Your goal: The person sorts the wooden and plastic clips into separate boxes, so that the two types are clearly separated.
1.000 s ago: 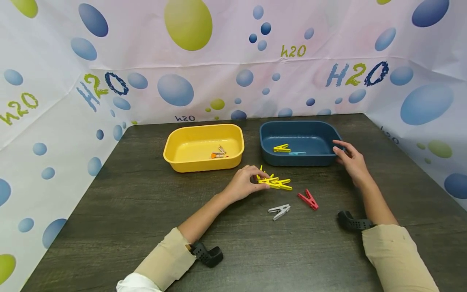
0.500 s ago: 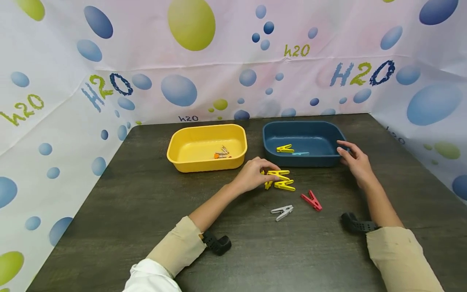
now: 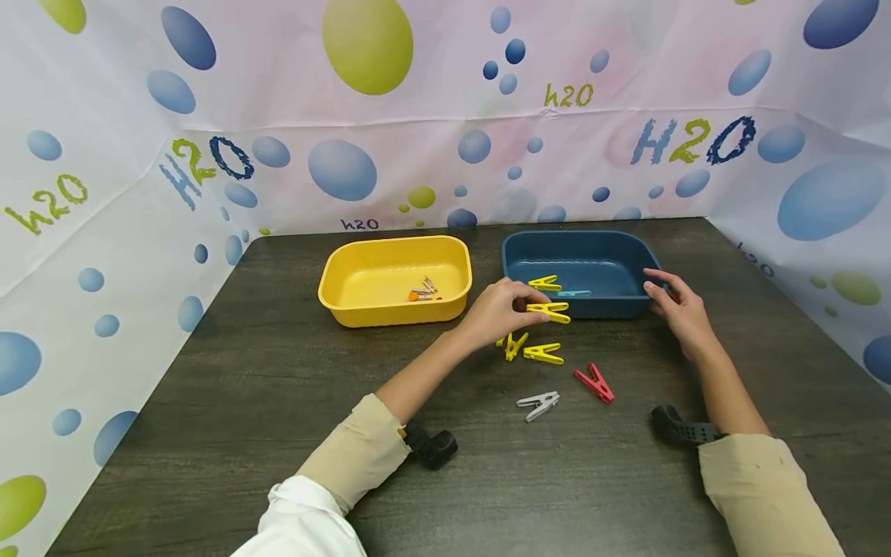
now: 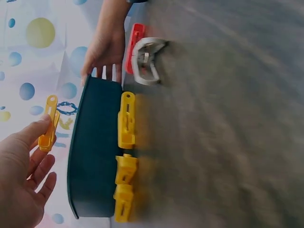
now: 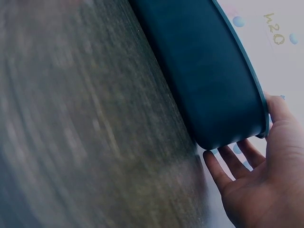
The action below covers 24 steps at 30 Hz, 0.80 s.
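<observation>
My left hand point(image 3: 497, 311) pinches a yellow clothespin point(image 3: 553, 311) between thumb and fingers. In the head view it overlaps the near wall of the blue tub point(image 3: 605, 308); the left wrist view shows this clothespin point(image 4: 49, 126) held up above the rim. My right hand point(image 3: 684, 317) holds the tub's right end, thumb at the rim and fingers point(image 5: 230, 164) against the outer wall. Inside the tub lie another yellow clothespin point(image 3: 543, 283) and a light blue one point(image 3: 574, 293). Several more yellow clothespins point(image 3: 543, 353) lie on the table before the tub.
Nearer to me on the dark table point(image 3: 278, 402) lie a red clothespin point(image 3: 595, 383) and a light grey one point(image 3: 540, 403). A yellow tub point(image 3: 390, 316) with several small items point(image 3: 423, 292) stands left of the blue one. A printed sheet point(image 3: 418, 108) hangs behind.
My left hand has taken one yellow clothespin from the group on the table and raised it toward the blue tub. My right hand keeps its place at the tub's end.
</observation>
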Tool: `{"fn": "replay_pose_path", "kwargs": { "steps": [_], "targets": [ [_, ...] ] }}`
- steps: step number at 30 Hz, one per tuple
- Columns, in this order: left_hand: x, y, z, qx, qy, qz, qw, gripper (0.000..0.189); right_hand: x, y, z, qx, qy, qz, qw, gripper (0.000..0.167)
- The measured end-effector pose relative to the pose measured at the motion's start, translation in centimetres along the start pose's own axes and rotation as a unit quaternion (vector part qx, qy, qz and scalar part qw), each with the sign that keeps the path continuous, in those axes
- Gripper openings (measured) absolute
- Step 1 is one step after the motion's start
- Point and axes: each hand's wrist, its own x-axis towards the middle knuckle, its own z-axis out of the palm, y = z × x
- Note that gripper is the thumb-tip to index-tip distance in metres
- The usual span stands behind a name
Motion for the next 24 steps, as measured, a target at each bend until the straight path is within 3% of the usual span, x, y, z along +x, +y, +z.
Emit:
{"fn": "replay_pose_path", "kwargs": {
  "steps": [5,12,24],
  "targets": [
    [1.3,0.7,-0.2,0.016,0.007,-0.001,0.9998,0.029,0.0,0.1,-0.1,-0.004,0.0,0.007,1.0,0.049],
    [3.1,0.8,-0.3,0.002,0.038,0.012,0.9992,0.025,0.3,0.0,0.1,0.011,0.003,0.007,0.9999,0.048],
    [6.2,-0.2,0.8,0.006,0.053,-0.055,0.9971,0.027,0.1,0.1,0.1,0.022,0.004,-0.001,0.9998,0.048]
  ]
}}
